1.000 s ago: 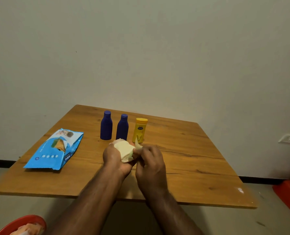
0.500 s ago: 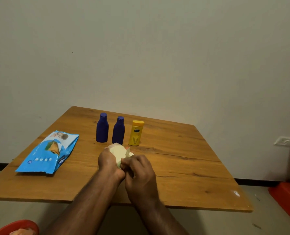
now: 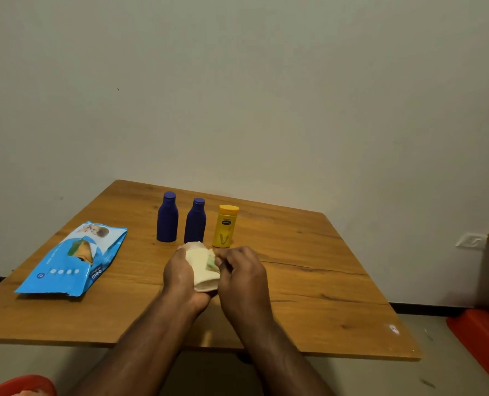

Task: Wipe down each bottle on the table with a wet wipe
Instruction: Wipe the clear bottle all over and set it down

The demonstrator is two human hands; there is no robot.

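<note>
Just beyond the hands on the tabletop [image 3: 309, 267]: two blue bottles [image 3: 167, 217] [image 3: 195, 221] and a yellow bottle [image 3: 225, 226], upright in a row. Blue wipes pack [image 3: 74, 260] lying flat, well off to the left. Left hand [image 3: 182, 274] curled around a pale bottle wrapped in the wet wipe [image 3: 203, 268] (bottle mostly hidden). Right hand [image 3: 242, 274] pinching the wipe's edge beside it.

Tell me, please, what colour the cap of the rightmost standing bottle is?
Yellow, like its body; the yellow plastic bottle shows in the head view.
</note>
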